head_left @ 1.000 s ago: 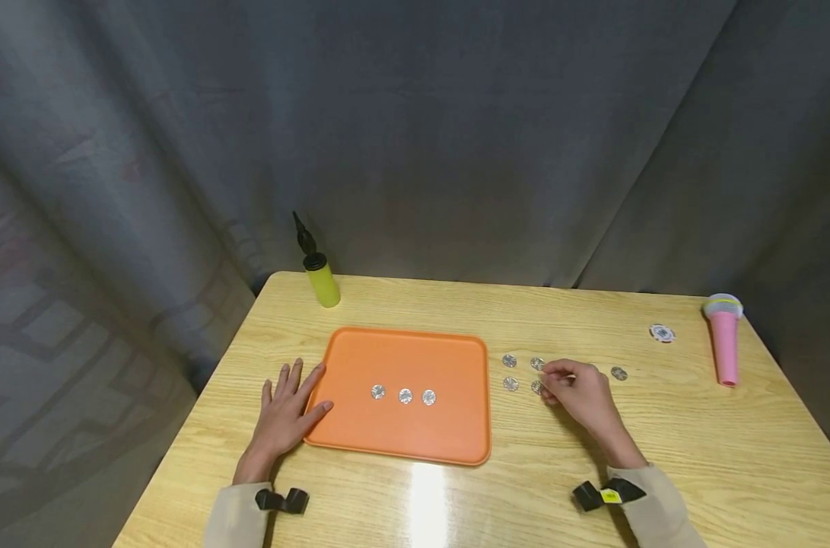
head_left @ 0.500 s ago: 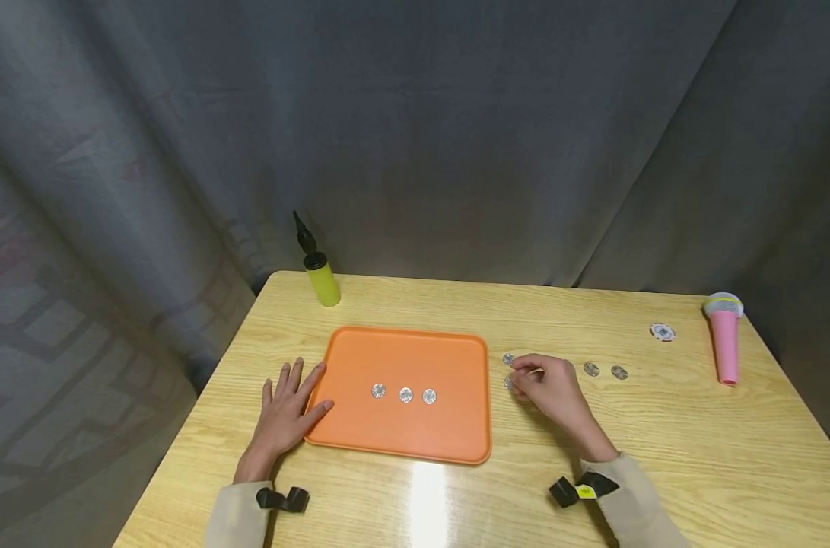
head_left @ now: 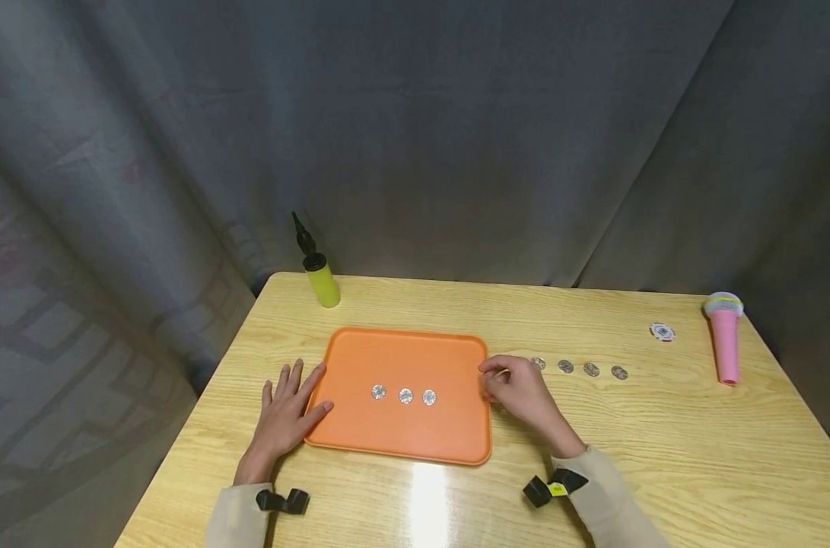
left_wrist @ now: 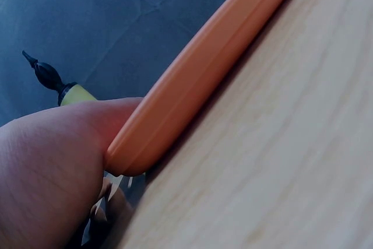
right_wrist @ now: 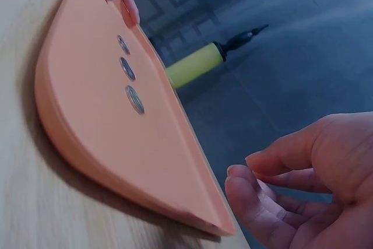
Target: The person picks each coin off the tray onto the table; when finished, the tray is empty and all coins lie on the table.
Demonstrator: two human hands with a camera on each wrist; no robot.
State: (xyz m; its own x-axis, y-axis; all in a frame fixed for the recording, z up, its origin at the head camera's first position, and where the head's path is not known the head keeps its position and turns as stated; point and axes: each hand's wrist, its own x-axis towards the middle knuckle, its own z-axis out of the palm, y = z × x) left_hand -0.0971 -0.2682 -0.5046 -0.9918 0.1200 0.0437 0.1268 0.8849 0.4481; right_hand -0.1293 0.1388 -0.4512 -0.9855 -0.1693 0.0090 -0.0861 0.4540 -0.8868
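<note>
My left hand [head_left: 283, 418] lies with spread, straight fingers on the left rim of the orange tray [head_left: 394, 358]; its thumb reaches over the rim in the left wrist view. Three silver coins [head_left: 405, 396] form a row inside the tray. At the tray's right rim, my right hand [head_left: 520, 390] has curled fingers, with thumb and index fingertips together in the right wrist view. I cannot tell if a coin is between them. Several more coins [head_left: 566, 366] line the table to its right; the hand covers the spot where others lay.
A yellow-green hand pump [head_left: 323, 283] with a black nozzle stands at the back left. A poker chip [head_left: 662, 332] and a pink toy microphone [head_left: 725, 339] lie at the right. Behind the wooden table [head_left: 634, 449] hangs a grey curtain [head_left: 442, 137].
My right hand has moved left from among the table coins to the tray's right rim, uncovering coins behind it. My left hand and the three coins in the tray keep their places.
</note>
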